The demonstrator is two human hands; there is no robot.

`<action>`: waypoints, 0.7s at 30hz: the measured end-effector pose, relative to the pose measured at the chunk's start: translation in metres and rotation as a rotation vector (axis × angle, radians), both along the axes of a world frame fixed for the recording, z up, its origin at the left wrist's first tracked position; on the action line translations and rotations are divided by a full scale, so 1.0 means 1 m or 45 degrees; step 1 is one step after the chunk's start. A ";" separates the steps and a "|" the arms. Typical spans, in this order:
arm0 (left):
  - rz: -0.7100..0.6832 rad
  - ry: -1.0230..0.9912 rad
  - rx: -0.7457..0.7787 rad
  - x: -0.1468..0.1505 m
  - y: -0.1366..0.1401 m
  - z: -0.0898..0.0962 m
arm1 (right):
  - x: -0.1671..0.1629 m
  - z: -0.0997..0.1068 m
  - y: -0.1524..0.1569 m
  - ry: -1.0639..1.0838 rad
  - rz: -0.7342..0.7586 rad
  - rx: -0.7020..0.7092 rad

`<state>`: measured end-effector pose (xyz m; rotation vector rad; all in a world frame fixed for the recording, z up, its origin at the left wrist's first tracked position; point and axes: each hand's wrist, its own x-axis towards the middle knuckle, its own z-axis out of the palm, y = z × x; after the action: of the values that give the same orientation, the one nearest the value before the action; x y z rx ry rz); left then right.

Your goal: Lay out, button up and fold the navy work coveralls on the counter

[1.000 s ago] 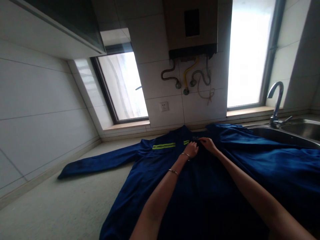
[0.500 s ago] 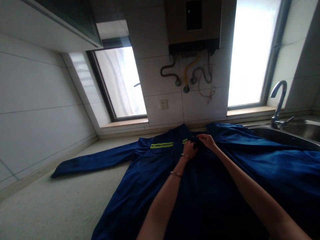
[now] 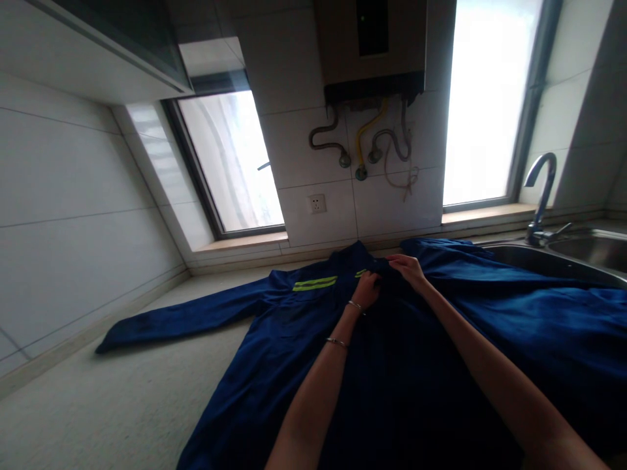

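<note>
"Where's the jacket (image 3: 279, 346)?"

"Spread on the tabletop (image 3: 147, 398), collar (image 3: 353, 253) toward the tiled wall (image 3: 421, 209), body running down toward the person and out of sight. It's dark blue, with yellow-green stripes (image 3: 315, 283) on the chest."

"And the left hand (image 3: 367, 287)?"

"Bunched on the cloth just below the collar, beside the short bit of stripe. The fingers are curled tight and seem to grip the front. Two thin bracelets (image 3: 336, 341) sit up that forearm, apart from each other."

"The right hand (image 3: 406, 269)?"

"Just beside it, a little closer to the wall. Finger and thumb look pinched on the jacket's edge. What sits between the tips is too dark and small for me to tell."

"How do the sleeves lie?"

"One sleeve (image 3: 186, 320) stretches out to the left, nearly flat. On the right there's a broad, wrinkled spread of blue cloth (image 3: 509, 326) reaching the sink (image 3: 588, 247); I can't tell whether it's all one garment. A curved tap (image 3: 543, 196) stands at the back of the sink."

"And on the wall?"

"A socket (image 3: 316, 203) above the collar, then a heater (image 3: 372, 64) higher up, with a yellow pipe (image 3: 361, 140) beneath it. A bright window (image 3: 230, 156) is on the left, another window (image 3: 490, 104) on the right, and a cupboard (image 3: 98, 52) hangs at upper left."
</note>
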<state>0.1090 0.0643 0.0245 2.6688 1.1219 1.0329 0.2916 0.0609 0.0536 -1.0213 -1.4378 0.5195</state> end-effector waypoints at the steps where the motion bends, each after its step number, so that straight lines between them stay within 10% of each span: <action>1: 0.002 -0.005 0.005 0.000 0.000 0.001 | 0.000 0.002 -0.003 0.055 0.005 -0.029; 21: 0.165 0.282 0.233 -0.003 -0.025 0.021 | -0.003 0.006 -0.008 0.220 0.135 -0.094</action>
<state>0.1065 0.0388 0.0459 2.9498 1.3143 0.9170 0.2888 0.0531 0.0598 -0.9375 -1.3316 0.7250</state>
